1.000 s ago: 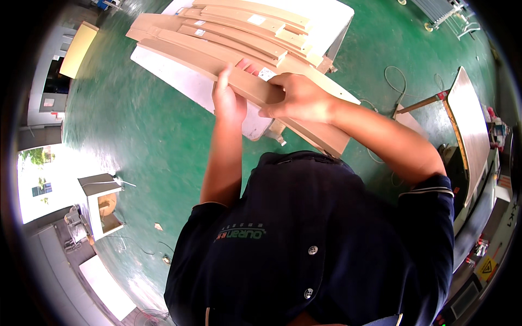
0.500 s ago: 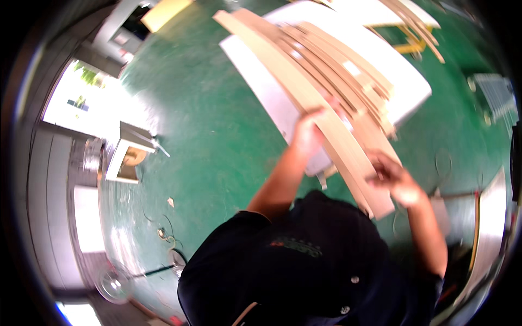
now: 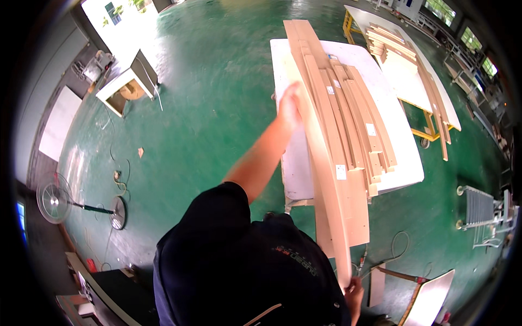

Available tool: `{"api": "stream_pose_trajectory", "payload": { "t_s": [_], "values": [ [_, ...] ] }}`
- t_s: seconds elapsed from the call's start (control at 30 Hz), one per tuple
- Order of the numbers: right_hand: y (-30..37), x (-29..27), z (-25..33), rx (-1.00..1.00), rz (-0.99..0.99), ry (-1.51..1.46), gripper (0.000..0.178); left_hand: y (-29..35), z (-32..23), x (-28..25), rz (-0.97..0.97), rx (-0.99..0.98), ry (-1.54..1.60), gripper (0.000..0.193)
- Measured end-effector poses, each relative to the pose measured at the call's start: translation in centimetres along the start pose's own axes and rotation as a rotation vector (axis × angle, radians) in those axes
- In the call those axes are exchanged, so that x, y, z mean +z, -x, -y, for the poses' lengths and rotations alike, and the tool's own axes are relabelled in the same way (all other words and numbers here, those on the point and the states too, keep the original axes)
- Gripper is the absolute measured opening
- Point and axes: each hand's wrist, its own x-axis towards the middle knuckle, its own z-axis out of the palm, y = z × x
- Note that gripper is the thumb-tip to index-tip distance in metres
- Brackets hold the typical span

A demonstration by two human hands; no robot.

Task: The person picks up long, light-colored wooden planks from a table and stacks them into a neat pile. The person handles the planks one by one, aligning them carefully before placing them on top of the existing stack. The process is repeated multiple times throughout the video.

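A long tan wooden board (image 3: 319, 146) runs along the left of the white counter (image 3: 298, 176), past its near edge, held two-handed, seemingly for balance, right hand (image 3: 354, 299) fingers pinching its near end, left hand (image 3: 290, 108) finger closure hidden

Two grips (image 3: 290, 106) (image 3: 354, 296), one held board (image 3: 324, 168), one fan (image 3: 54, 201)

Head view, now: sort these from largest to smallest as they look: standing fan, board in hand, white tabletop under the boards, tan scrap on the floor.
1. White tabletop, partly covered
2. Board in hand, enlarged by nearness to the camera
3. Standing fan
4. Tan scrap, far the smallest
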Motion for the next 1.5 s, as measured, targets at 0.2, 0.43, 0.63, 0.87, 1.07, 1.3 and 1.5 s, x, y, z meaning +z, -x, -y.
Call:
{"api": "stream_pose_trajectory", "payload": {
  "t_s": [0.2,0.43,0.63,0.87,1.07,1.3,1.5],
  "values": [
    [3.1,6.4,-14.1,0.102,-0.121,0.264,0.019,2.5,0.3,1.7,0.013,0.242,-0.121,0.037],
    [4.5,12.3,-24.1,0.124,-0.227,0.115,0.02,7.1,2.3,4.4,0.182,0.39,-0.302,0.034],
    [4.9,11.5,-24.6,0.231,-0.015,0.093,0.016,11.6,2.8,8.2,0.367,0.424,-0.38,0.032],
    [5.2,10.5,-25.2,0.176,0.035,-0.092,0.019,5.9,4.5,0.6,-0.039,0.427,-0.446,0.028],
    [5.1,5.5,-12.6,0.185,-0.24,-0.235,0.046,-3.3,4.5,-13.8,-0.423,0.587,-0.763,0.032],
    [2.6,2.9,0.4,-0.018,-0.286,-0.122,0.061,-8.1,0.8,-9.9,-0.467,0.452,-0.658,0.049],
    [-6.2,4.9,10.6,0.001,-0.287,-0.335,0.041,-4.1,1.7,-11.3,-0.296,-0.053,-0.623,0.051]
  ]
}}
